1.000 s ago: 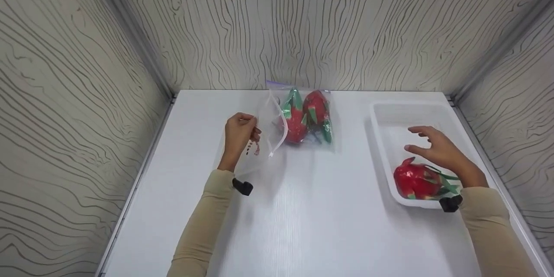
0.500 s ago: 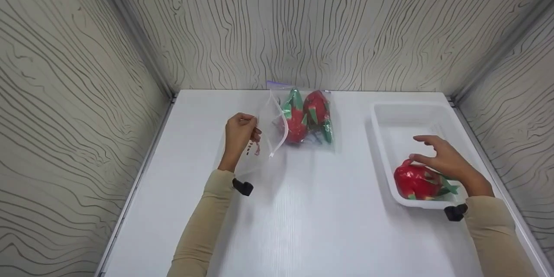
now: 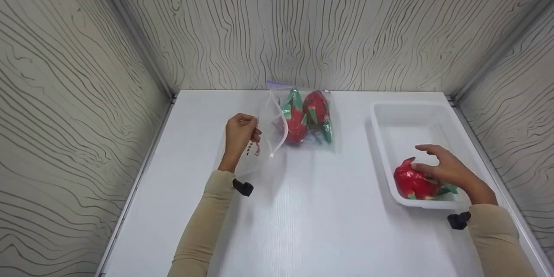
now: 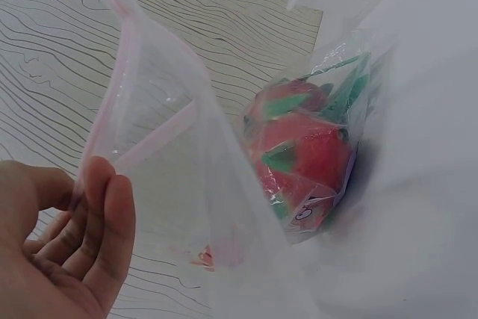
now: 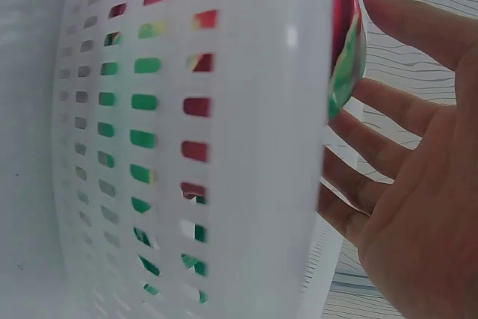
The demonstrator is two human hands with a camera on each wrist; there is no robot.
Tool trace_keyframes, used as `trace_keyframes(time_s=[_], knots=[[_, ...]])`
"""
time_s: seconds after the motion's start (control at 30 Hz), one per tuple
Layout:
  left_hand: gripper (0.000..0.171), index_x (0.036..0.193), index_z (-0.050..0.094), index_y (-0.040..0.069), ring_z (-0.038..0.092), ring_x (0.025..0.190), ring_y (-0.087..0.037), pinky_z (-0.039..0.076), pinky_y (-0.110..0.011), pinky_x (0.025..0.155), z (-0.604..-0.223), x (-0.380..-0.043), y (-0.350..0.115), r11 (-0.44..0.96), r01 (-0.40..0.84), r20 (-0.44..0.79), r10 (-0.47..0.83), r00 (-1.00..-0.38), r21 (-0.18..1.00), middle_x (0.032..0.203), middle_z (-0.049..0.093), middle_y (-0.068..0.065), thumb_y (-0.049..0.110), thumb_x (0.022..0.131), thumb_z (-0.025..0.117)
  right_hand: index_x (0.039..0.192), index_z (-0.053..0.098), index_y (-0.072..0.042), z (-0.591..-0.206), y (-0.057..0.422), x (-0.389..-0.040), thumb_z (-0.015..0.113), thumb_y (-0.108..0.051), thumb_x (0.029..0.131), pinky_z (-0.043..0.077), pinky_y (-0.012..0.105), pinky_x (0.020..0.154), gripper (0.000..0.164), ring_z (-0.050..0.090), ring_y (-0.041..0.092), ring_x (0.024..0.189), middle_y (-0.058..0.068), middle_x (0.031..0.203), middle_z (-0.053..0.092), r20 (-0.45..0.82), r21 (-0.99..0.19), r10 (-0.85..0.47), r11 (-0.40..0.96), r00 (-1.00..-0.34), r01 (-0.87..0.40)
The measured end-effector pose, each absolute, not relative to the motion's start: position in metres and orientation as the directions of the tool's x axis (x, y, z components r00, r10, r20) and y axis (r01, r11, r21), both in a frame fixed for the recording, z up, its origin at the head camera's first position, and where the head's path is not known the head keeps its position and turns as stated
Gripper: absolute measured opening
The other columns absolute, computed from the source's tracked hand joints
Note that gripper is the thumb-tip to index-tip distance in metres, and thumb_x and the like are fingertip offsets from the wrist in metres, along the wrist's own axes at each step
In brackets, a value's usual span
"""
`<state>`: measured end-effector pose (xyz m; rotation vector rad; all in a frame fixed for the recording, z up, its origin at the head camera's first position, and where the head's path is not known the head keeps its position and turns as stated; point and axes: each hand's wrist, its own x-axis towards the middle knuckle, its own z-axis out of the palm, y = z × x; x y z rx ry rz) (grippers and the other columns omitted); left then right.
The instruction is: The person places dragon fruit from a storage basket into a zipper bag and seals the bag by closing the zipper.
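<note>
Dragon fruit (image 3: 407, 181), red with green leafy bits, lying in the near end of the white slotted basket (image 5: 258, 147). Right below the right hand (image 3: 452, 171) and partly covered by it in the head view, tbh. As for that hand: spread loosely, with the thumb right up at the fruit. Can't tell from either view whether actually touching or just beside it. Well apart from the left hand (image 3: 239, 134), way over on the left part of the table (image 3: 294, 216). Over there: pinching the edge of a see-through zip bag (image 4: 168, 184) between thumb and fingers, mouth spread open. Between both hands but nearer the left: a second clear bag (image 3: 279, 83) near the back wall (image 3: 294, 26), with two more dragon fruits (image 3: 296, 125) inside.
</note>
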<state>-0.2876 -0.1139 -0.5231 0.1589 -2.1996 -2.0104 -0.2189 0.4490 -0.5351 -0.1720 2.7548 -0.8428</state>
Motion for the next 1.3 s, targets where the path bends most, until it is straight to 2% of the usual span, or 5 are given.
trace_keyframes(time_s=[0.27,0.5,0.77,0.93,1.3], knots=[[0.014,0.107,0.069,-0.002,0.066,0.049,-0.011,0.058,-0.023,0.051,-0.524,-0.286,-0.114,0.093,0.044,0.059,-0.174,-0.983,0.995,0.068,0.074,-0.007,0.011,0.102,0.067,0.156,0.039,0.004,-0.541,0.453,-0.215,0.068,-0.047,0.101,0.057,0.072,0.096,0.080,0.042,0.065,0.136,0.040,0.155,0.039,-0.247,-0.568,-0.191,0.823,-0.950,-0.018],[0.013,0.106,0.069,-0.002,0.066,0.050,-0.012,0.058,-0.023,0.051,-0.525,-0.286,-0.115,0.091,0.061,0.076,-0.169,-0.983,0.994,0.069,0.074,-0.008,0.010,0.102,0.067,0.158,0.034,0.005,-0.545,0.456,-0.208,0.071,-0.042,0.098,0.065,0.057,0.087,0.084,0.045,0.065,0.133,0.041,0.153,0.039,-0.301,-0.622,-0.213,0.783,-0.930,0.022],[0.013,0.105,0.069,-0.002,0.066,0.049,-0.012,0.058,-0.023,0.050,-0.525,-0.286,-0.114,0.074,0.055,0.067,-0.171,-0.983,0.996,0.068,0.074,-0.009,0.011,0.102,0.068,0.160,0.026,0.006,-0.547,0.457,-0.208,0.078,-0.042,0.092,0.063,0.057,0.095,0.098,0.046,0.059,0.133,0.040,0.150,0.042,-0.405,-0.630,-0.247,0.773,-0.880,0.073],[0.012,0.105,0.069,-0.002,0.066,0.049,-0.013,0.058,-0.023,0.050,-0.525,-0.286,-0.114,0.074,0.053,0.065,-0.174,-0.983,0.996,0.068,0.073,-0.009,0.010,0.102,0.068,0.160,0.023,0.006,-0.548,0.457,-0.208,0.086,-0.040,0.086,0.063,0.056,0.094,0.108,0.045,0.059,0.132,0.040,0.149,0.041,-0.435,-0.608,-0.250,0.790,-0.865,0.077],[0.012,0.105,0.069,-0.001,0.065,0.050,-0.013,0.058,-0.023,0.050,-0.524,-0.286,-0.114,0.087,0.043,0.057,-0.175,-0.983,0.995,0.068,0.073,-0.007,0.010,0.102,0.067,0.160,0.021,0.005,-0.548,0.459,-0.209,0.089,-0.036,0.083,0.064,0.054,0.092,0.111,0.049,0.055,0.129,0.038,0.146,0.044,-0.434,-0.613,-0.283,0.788,-0.855,0.050]])
